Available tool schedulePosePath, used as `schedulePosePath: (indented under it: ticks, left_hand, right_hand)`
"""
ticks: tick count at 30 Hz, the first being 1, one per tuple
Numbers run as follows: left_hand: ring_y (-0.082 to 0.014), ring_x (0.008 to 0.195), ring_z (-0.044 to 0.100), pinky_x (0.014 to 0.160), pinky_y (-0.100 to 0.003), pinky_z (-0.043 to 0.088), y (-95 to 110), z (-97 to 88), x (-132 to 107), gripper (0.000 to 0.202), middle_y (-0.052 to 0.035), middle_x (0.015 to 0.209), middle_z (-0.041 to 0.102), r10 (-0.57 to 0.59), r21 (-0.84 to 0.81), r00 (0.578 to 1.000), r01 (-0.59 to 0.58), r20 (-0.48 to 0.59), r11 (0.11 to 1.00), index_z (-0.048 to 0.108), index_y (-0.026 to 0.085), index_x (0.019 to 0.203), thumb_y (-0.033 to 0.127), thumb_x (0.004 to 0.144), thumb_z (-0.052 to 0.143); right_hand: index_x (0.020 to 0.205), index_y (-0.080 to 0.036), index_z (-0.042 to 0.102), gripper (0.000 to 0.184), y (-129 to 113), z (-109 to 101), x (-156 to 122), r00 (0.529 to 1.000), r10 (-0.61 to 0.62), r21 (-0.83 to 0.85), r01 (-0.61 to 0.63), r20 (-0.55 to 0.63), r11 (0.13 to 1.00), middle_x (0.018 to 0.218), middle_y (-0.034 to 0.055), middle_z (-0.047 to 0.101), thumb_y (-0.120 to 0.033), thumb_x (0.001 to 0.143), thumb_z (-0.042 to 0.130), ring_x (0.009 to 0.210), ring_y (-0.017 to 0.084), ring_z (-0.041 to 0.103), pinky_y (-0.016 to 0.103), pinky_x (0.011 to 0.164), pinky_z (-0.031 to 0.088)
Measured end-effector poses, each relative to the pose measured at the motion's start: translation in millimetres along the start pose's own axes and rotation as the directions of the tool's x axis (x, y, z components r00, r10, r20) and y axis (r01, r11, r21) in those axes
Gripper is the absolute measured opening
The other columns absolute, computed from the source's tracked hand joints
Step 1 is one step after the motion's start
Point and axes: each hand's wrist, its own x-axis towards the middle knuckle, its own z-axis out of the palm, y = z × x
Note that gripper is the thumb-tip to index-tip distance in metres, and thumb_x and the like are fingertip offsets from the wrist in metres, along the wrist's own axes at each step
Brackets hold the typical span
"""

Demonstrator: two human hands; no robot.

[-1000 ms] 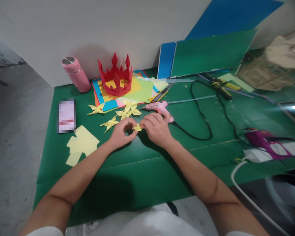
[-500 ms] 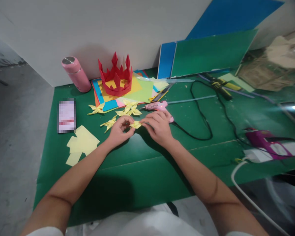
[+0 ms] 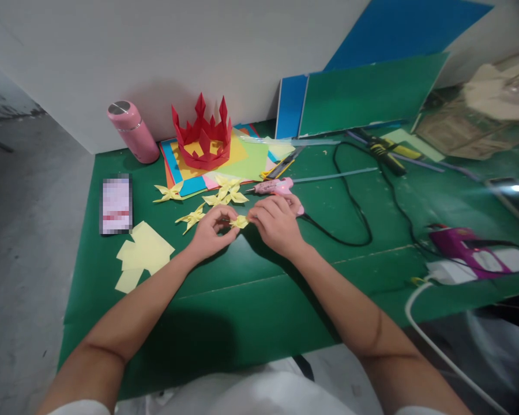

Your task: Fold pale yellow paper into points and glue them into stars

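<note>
Between my two hands is a small yellow folded paper flower (image 3: pixel 241 222). My left hand (image 3: pixel 211 235) pinches its left side between thumb and fingers. On its right side, the fingertips of my right hand (image 3: pixel 278 223) are closed on a petal; they partly hide it. Several finished-looking yellow paper flowers (image 3: pixel 225 191) lie just beyond my hands, some overlapping. A pink glue gun (image 3: pixel 273 186) rests behind my right hand, its nozzle pointing left. Loose yellow paper squares (image 3: pixel 149 246) are spread beside my left forearm.
A red paper crown (image 3: pixel 204 144) stands on stacked coloured paper (image 3: pixel 255 164) near the wall. Left of it are a pink bottle (image 3: pixel 134 132) and a phone (image 3: pixel 116 204). A cutter (image 3: pixel 279 165), black cable (image 3: pixel 354 213), pliers (image 3: pixel 389 158) and purple power strip (image 3: pixel 469 251) occupy the right.
The view has shifted very slightly. Both hands stay on the paper flower, which shows only a slight change of angle.
</note>
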Motion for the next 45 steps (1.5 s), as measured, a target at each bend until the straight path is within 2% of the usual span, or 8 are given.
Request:
schedulePosePath:
  ticks: [7,11,15,19,26,30,36,45]
  left_hand:
    - [-0.0141,0.092,0.056,0.072,-0.026,0.054,-9.3,-3.8,3.3,0.013,-0.0048,0.098,0.054,0.144,0.200,0.971,-0.104,-0.193,0.974,0.052,0.020,0.087,0.022,0.079,0.062]
    - [-0.0188,0.119,0.052,0.097,-0.033,0.048,-18.1,-14.0,7.9,0.029,-0.0078,0.132,0.046,0.114,0.208,0.928,-0.040,-0.355,0.977,0.053,0.027,0.112,0.027,0.084,0.060]
    - [-0.0221,0.134,0.038,0.110,-0.043,0.034,-11.8,-21.1,10.3,0.034,-0.0059,0.141,0.043,0.175,0.410,0.925,-0.023,-0.337,0.912,0.051,0.029,0.122,0.025,0.089,0.051]
    - [-0.0229,0.113,0.054,0.103,-0.045,0.038,-1.5,-26.7,10.4,0.023,-0.0051,0.112,0.058,0.256,0.655,0.906,0.030,-0.336,0.755,0.061,0.024,0.101,0.016,0.082,0.051]
    - [-0.0284,0.101,0.051,0.091,-0.049,0.040,5.0,-37.5,9.7,0.040,-0.0065,0.100,0.053,0.068,0.779,0.914,0.301,-0.400,0.550,0.050,0.022,0.097,0.010,0.060,0.059]
    - [-0.0279,0.096,0.052,0.088,-0.049,0.041,4.0,-42.9,8.5,0.039,-0.0065,0.096,0.052,-0.029,0.800,0.928,0.336,-0.372,0.497,0.046,0.022,0.094,0.013,0.059,0.061]
    - [-0.0251,0.095,0.056,0.088,-0.043,0.046,7.6,-58.5,5.3,0.041,-0.0078,0.100,0.057,-0.105,0.816,0.966,0.255,-0.236,0.519,0.046,0.021,0.100,0.011,0.062,0.058]
    - [-0.0308,0.104,0.051,0.090,-0.047,0.045,13.7,-74.0,-11.3,0.038,-0.0121,0.105,0.052,-0.079,0.900,0.974,0.225,-0.211,0.374,0.053,0.018,0.103,0.011,0.066,0.057]
  right_hand:
    - [0.100,-0.021,0.056,0.015,2.3,-0.9,-0.9,0.995,0.102,0.131,-0.103,0.010,0.986,0.097,0.0046,0.067,-0.028,0.093,0.045,0.091,0.020,0.056,0.037,0.086,0.030]
    - [0.103,-0.023,0.053,0.014,5.2,0.2,-2.8,0.990,0.142,0.179,-0.135,-0.022,0.974,0.092,0.0022,0.069,-0.021,0.091,0.046,0.085,0.019,0.060,0.036,0.085,0.032]
    - [0.096,-0.024,0.053,0.011,6.2,1.2,-3.2,0.985,0.170,0.168,-0.162,-0.035,0.972,0.082,0.0001,0.068,-0.020,0.088,0.047,0.076,0.018,0.060,0.036,0.084,0.034]
    - [0.083,-0.023,0.052,0.007,9.7,0.8,-3.0,0.968,0.241,0.144,-0.230,-0.070,0.963,0.075,-0.0010,0.065,-0.027,0.087,0.050,0.071,0.017,0.057,0.036,0.082,0.034]
    - [0.077,-0.021,0.055,0.029,43.1,-1.7,-6.5,0.874,0.476,0.068,-0.471,-0.098,0.880,0.070,0.0031,0.061,-0.042,0.092,0.042,0.069,0.019,0.053,0.034,0.071,0.037]
    - [0.079,-0.021,0.057,0.041,60.1,-3.1,-8.3,0.826,0.564,0.004,-0.564,0.014,0.826,0.080,0.0082,0.062,-0.044,0.095,0.028,0.079,0.022,0.055,0.035,0.070,0.038]
    - [0.093,-0.018,0.055,0.048,65.6,0.8,-11.1,0.696,0.686,0.043,-0.708,0.212,0.705,0.083,0.0098,0.064,-0.063,0.079,0.052,0.070,0.022,0.056,0.033,0.062,0.041]
    - [0.103,-0.014,0.058,0.052,74.2,-2.3,-12.6,0.678,0.630,0.020,-0.687,0.379,0.727,0.098,0.0160,0.065,-0.045,0.063,0.069,0.080,0.028,0.060,0.038,0.066,0.046]
